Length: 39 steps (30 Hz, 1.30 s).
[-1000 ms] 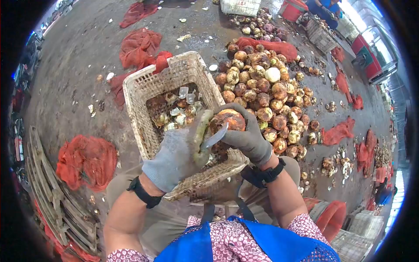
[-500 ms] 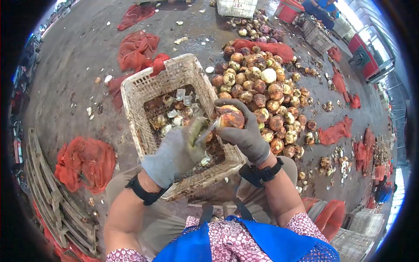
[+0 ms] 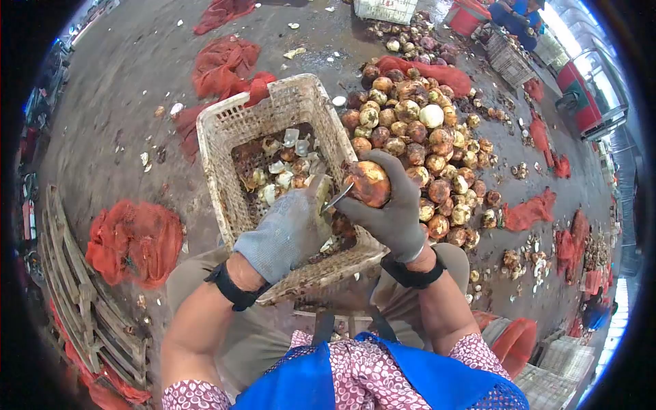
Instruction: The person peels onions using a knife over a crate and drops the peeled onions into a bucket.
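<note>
In a grey glove, my right hand [image 3: 391,208] is wrapped round a brown and orange bulb [image 3: 370,184] above the right side of a dirty white crate [image 3: 213,160]. My left hand [image 3: 294,222], also gloved, is closed on a small knife [image 3: 338,197], whose blade touches or nearly touches the bulb's left side. Its handle is mostly hidden in the glove. Inside the crate lie pale peelings and bulb pieces [image 3: 283,179]. A large heap of similar bulbs [image 3: 416,132] lies just beyond the crate to the right.
Red mesh bags [image 3: 135,242] lie about the floor. A wooden pallet [image 3: 85,294] is at the lower left. White crates [image 3: 386,9] and a red tub [image 3: 467,16] stand at the back. A person in blue [image 3: 516,22] is at the far upper right, near a red vehicle [image 3: 578,96].
The bulb has turned in my right hand, and the knife has shifted against its left side. My left hand moved away slightly and back. The whole view has shifted a little.
</note>
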Available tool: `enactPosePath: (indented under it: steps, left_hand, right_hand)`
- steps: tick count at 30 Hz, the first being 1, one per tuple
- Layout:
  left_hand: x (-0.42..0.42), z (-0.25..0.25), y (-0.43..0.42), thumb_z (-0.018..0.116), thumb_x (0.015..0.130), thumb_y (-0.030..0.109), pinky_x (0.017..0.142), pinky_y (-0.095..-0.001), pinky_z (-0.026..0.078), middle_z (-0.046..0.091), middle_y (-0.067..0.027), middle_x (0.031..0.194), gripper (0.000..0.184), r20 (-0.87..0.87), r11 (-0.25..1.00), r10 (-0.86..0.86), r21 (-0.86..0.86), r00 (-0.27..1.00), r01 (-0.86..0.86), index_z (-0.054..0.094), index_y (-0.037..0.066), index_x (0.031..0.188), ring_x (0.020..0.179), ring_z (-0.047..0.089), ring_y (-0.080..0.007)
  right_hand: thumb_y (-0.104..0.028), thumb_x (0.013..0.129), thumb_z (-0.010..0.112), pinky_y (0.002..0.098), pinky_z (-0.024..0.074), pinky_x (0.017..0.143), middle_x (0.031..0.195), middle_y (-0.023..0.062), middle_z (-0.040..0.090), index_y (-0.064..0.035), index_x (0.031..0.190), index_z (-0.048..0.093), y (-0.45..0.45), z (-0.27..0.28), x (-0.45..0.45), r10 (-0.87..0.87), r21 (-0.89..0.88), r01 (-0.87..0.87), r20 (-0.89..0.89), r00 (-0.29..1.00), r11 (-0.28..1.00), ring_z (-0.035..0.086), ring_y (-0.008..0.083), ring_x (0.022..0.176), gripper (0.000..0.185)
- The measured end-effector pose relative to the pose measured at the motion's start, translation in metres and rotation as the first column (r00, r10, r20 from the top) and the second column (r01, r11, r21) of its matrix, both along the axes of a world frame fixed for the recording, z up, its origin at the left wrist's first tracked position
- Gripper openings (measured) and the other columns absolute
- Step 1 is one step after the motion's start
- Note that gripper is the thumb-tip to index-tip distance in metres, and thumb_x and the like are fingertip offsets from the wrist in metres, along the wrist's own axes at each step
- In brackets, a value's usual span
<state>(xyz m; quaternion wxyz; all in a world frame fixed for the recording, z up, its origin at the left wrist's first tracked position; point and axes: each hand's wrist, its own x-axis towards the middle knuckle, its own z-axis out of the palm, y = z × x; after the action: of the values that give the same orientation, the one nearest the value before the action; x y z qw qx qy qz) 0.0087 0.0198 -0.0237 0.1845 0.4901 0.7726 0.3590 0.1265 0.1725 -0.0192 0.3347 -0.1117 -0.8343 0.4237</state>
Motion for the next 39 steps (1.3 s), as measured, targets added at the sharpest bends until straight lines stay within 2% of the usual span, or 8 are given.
enactPosePath:
  steps: [7,15,17,19,24,31,34,39]
  left_hand:
    - [0.003,0.007,-0.001,0.066,0.078,0.008,0.071,-0.0511,0.052,0.066,-0.0251,0.086,0.047,-0.106,0.987,-0.048,-0.157,0.993,0.031,0.052,-0.001,0.122,0.083,0.064,-0.0452]
    - [0.002,0.010,-0.005,0.066,0.077,0.008,0.071,-0.0485,0.052,0.067,-0.0254,0.087,0.050,-0.128,0.988,-0.063,-0.149,0.990,0.043,0.052,0.000,0.125,0.085,0.066,-0.0422]
    - [0.002,0.010,-0.009,0.066,0.077,0.008,0.071,-0.0473,0.052,0.067,-0.0245,0.087,0.048,-0.134,0.998,-0.030,-0.063,0.991,0.021,0.055,0.001,0.124,0.084,0.067,-0.0396]
    - [0.001,0.020,-0.013,0.066,0.080,0.008,0.071,-0.0425,0.053,0.070,-0.0214,0.089,0.039,0.237,0.971,-0.198,-0.088,0.951,0.224,0.061,0.001,0.119,0.080,0.068,-0.0287]
    - [0.001,0.027,-0.013,0.060,0.090,0.009,0.057,-0.0272,0.048,0.063,0.0020,0.080,0.023,0.795,0.916,-0.214,-0.039,0.567,0.400,0.066,0.007,0.112,0.066,0.056,-0.0073]
    - [0.002,0.027,-0.003,0.062,0.095,0.014,0.075,-0.0271,0.053,0.069,-0.0070,0.094,0.026,0.379,0.994,0.018,0.091,0.925,-0.057,0.061,0.003,0.118,0.084,0.064,-0.0118]
    - [0.001,0.017,0.005,0.066,0.089,0.012,0.091,-0.0341,0.053,0.067,-0.0169,0.117,0.042,-0.118,0.963,-0.073,0.250,0.990,0.101,0.057,0.003,0.129,0.106,0.067,-0.0274]
    - [-0.004,0.008,0.002,0.068,0.080,0.009,0.095,-0.0396,0.053,0.063,-0.0182,0.127,0.054,-0.147,0.947,-0.304,0.061,0.941,0.316,0.056,0.004,0.133,0.114,0.064,-0.0351]
  right_hand:
    - [-0.017,0.077,0.076,0.0242,0.0500,0.074,0.101,0.0015,0.064,-0.0048,0.122,0.060,0.001,0.015,0.014,0.370,-0.880,-0.224,-0.060,0.927,0.418,0.059,0.0088,0.084,0.049]
    - [-0.014,0.077,0.076,0.0246,0.0507,0.077,0.100,0.0019,0.064,-0.0038,0.121,0.061,-0.025,0.026,0.016,0.240,-0.703,-0.118,0.078,0.968,0.702,0.060,0.0078,0.087,0.048]
    - [-0.013,0.075,0.078,0.0246,0.0505,0.077,0.100,0.0018,0.064,-0.0037,0.123,0.061,-0.011,0.026,0.023,0.366,-0.832,-0.145,0.074,0.928,0.536,0.059,0.0071,0.087,0.052]
    - [-0.013,0.071,0.079,0.0247,0.0501,0.078,0.103,0.0026,0.064,-0.0033,0.124,0.061,-0.009,0.027,0.023,0.450,-0.914,-0.216,-0.042,0.892,0.343,0.059,0.0075,0.090,0.057]
    - [-0.017,0.057,0.077,0.0306,0.0505,0.091,0.117,0.0091,0.065,-0.0007,0.127,0.058,0.016,0.013,0.027,0.596,-0.792,-0.326,0.059,0.801,0.516,0.063,0.0166,0.102,0.074]
    - [-0.029,0.077,0.076,0.0250,0.0505,0.069,0.103,0.0023,0.064,-0.0019,0.130,0.055,0.008,0.011,0.021,0.386,-0.978,-0.056,0.027,0.922,0.201,0.061,0.0105,0.086,0.063]
    - [-0.026,0.080,0.073,0.0235,0.0462,0.060,0.094,0.0005,0.063,-0.0026,0.124,0.058,0.005,-0.009,0.015,0.484,-0.970,-0.172,-0.069,0.872,0.171,0.057,0.0080,0.076,0.053]
    - [-0.020,0.086,0.067,0.0207,0.0335,0.051,0.077,-0.0049,0.051,-0.0022,0.117,0.061,0.006,-0.019,0.016,0.650,-0.966,-0.228,-0.096,0.754,0.121,0.044,0.0043,0.061,0.037]
